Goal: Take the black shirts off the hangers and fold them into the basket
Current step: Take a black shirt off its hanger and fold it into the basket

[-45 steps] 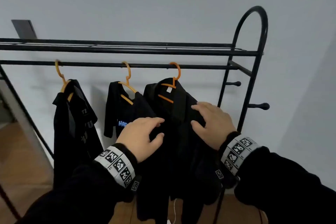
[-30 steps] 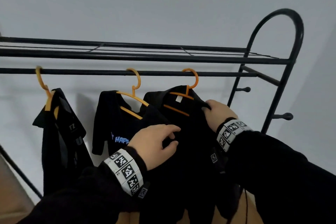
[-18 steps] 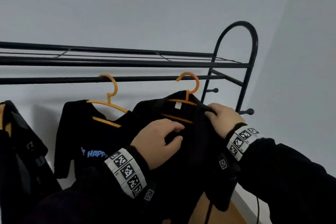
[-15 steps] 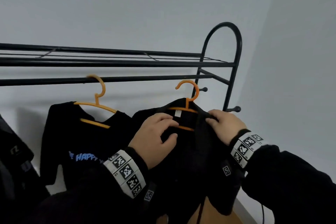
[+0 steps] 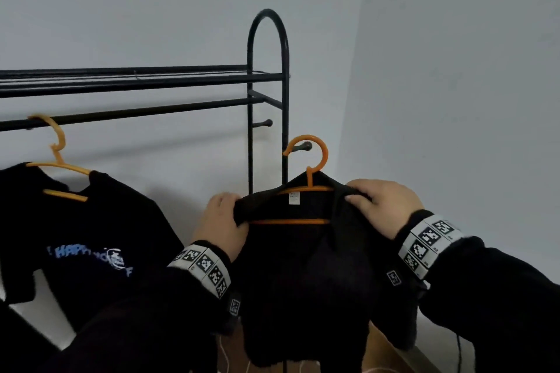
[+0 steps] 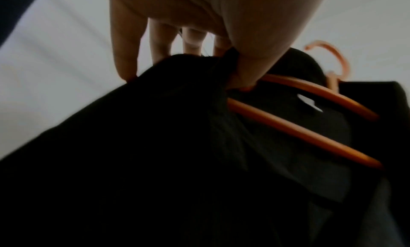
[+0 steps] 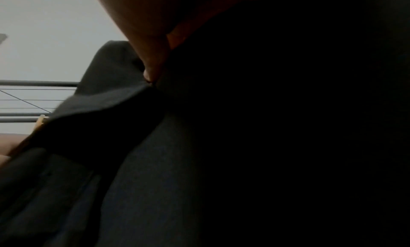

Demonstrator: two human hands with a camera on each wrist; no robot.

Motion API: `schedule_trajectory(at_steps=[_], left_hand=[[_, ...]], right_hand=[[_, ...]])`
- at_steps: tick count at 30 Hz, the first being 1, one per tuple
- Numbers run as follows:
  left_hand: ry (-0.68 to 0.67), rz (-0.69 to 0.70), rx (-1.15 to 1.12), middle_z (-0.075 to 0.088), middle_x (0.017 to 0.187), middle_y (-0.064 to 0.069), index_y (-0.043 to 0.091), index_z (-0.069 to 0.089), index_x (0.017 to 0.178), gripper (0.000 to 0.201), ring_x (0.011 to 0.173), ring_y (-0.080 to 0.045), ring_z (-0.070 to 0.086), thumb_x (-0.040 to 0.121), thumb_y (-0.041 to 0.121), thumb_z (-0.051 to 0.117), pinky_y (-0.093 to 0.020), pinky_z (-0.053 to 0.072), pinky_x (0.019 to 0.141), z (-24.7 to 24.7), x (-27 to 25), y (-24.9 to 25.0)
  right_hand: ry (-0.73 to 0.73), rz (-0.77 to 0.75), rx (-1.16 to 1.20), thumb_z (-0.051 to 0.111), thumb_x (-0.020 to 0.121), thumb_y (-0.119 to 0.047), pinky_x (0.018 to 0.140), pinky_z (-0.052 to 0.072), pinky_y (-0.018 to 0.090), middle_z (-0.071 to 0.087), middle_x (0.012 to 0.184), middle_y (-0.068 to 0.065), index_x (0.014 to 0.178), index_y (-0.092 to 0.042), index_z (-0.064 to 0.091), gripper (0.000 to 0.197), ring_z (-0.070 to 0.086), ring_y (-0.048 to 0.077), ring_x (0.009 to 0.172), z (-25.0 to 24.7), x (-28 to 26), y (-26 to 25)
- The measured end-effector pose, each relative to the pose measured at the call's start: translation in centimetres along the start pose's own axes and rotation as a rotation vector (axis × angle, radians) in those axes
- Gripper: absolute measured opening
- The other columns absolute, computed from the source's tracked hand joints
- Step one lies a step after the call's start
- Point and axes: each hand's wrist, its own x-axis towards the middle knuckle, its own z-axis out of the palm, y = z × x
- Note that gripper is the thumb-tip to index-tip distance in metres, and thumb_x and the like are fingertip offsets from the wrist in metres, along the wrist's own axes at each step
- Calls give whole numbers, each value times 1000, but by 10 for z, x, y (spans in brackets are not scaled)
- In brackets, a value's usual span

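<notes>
- Step: the shirt point(image 5: 303, 266) is off the rack rail point(image 5: 136, 112), on its orange hanger point(image 5: 309, 160), held in mid-air.
- Left hand point(image 5: 221, 221) grips one shoulder, right hand point(image 5: 378, 206) the other, fingers curled in.
- Next, probably: slide hanger out the collar, then fold. Basket not in view.

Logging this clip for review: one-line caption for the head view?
Both hands, left and right, hold a black shirt on its orange hanger, off the rail.

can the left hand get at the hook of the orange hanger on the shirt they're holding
Probably yes, once it lets go. The hook stands bare above the held shirt, off the rail, nothing covering it. But the left hand grips one shoulder now, the right hand the other.
</notes>
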Motion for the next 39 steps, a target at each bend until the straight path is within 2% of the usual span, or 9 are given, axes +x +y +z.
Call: schedule_trajectory(at_steps=[2, 8, 17, 20, 23, 26, 29, 35, 39], left_hand=[[-82, -80, 0, 63, 92, 2, 27, 59, 100, 19, 82, -20, 59, 87, 14, 53, -28, 45, 73, 4, -7, 6], [-119, -114, -256, 68, 70, 6, 30, 67, 84, 31, 62, -17, 64, 89, 3, 54, -25, 51, 55, 24, -34, 10], [-406, -166, -712, 72, 75, 3, 21, 67, 107, 34, 55, -8, 64, 98, -4, 47, -18, 47, 47, 26, -71, 53], [-459, -165, -732, 72, 96, -7, 24, 63, 118, 34, 62, -14, 67, 97, 3, 48, -25, 51, 53, 19, -70, 69], [-400, -106, -777, 69, 113, -7, 30, 61, 121, 28, 84, -18, 71, 93, 31, 59, -30, 57, 71, 15, -67, 82], [-309, -72, -744, 72, 109, 0, 33, 67, 113, 39, 100, -16, 70, 87, 59, 53, -37, 54, 94, 15, -62, 85], [-243, -142, -738, 76, 90, -4, 27, 76, 93, 41, 91, -19, 72, 97, 52, 43, -40, 52, 94, 13, -55, 78], [-61, -126, -544, 70, 70, -2, 19, 74, 80, 42, 75, -20, 68, 100, 38, 42, -37, 54, 81, -12, -38, 45], [6, -98, -485, 70, 75, -5, 20, 72, 82, 42, 77, -19, 67, 101, 37, 39, -35, 53, 78, -36, -24, 16]], right_hand=[[-32, 24, -34, 48, 93, -55, 79, 48, 30, 69, 96, -20, 106, -44, 64, 23, 62, 10, 95, -5, -12, 22], [-42, 52, -5, 49, 92, -58, 79, 50, 31, 69, 88, -18, 98, -40, 66, 26, 61, 10, 88, -10, -45, 76], [193, 147, 508, 60, 96, -25, 62, 44, 31, 60, 62, -7, 74, -29, 62, 22, 53, 6, 57, 1, -63, 121], [157, 146, 570, 59, 97, -27, 59, 40, 24, 57, 55, -15, 65, -24, 60, 32, 51, 1, 54, 5, -57, 106], [100, 122, 605, 58, 98, -28, 56, 40, 12, 58, 56, -20, 67, -29, 60, 31, 53, -3, 56, 17, -47, 80], [-2, 86, 637, 57, 98, -30, 61, 45, 18, 63, 62, -15, 73, -31, 62, 26, 57, 0, 58, 39, -41, 49], [-121, 71, 676, 55, 98, -33, 73, 54, 35, 74, 82, 1, 92, -24, 68, 17, 69, 18, 76, 62, -36, 23], [-352, 82, 479, 54, 99, -32, 65, 44, 24, 55, 64, -7, 66, -23, 57, 35, 53, 6, 61, 94, -15, 13], [-517, 183, 212, 57, 93, -22, 82, 48, 23, 69, 93, -9, 85, -35, 66, 18, 64, 13, 95, 121, 2, 18]])
